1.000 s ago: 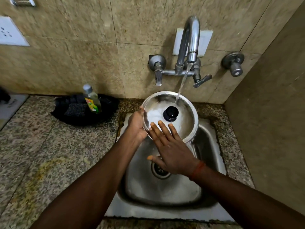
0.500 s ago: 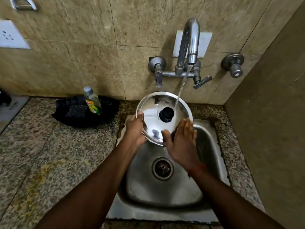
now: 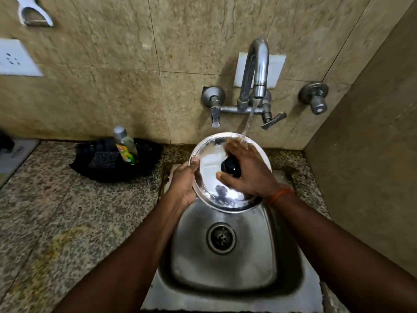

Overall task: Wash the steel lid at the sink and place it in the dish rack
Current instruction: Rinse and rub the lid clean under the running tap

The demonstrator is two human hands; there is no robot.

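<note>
A round steel lid (image 3: 211, 161) with a black knob (image 3: 230, 167) is held tilted over the back of the steel sink (image 3: 225, 267). My left hand (image 3: 185, 184) grips its left rim, thumb on the top face. My right hand (image 3: 246, 170) lies flat across the lid's top, fingers spread over and around the knob, covering the right half. Water runs from the tap (image 3: 257, 71) onto the fingers of my right hand and the lid's far edge. No dish rack is in view.
A black tray (image 3: 90, 175) with a scrub pad (image 3: 103, 159) and a soap bottle (image 3: 125, 145) sits on the granite counter (image 3: 56, 222) left of the sink. A tiled wall rises close on the right. A drain (image 3: 221, 238) lies in the basin below the lid.
My right hand moved from the lid's lower right edge up onto its top face, over the knob and under the water stream. My left hand keeps its hold on the left rim.
</note>
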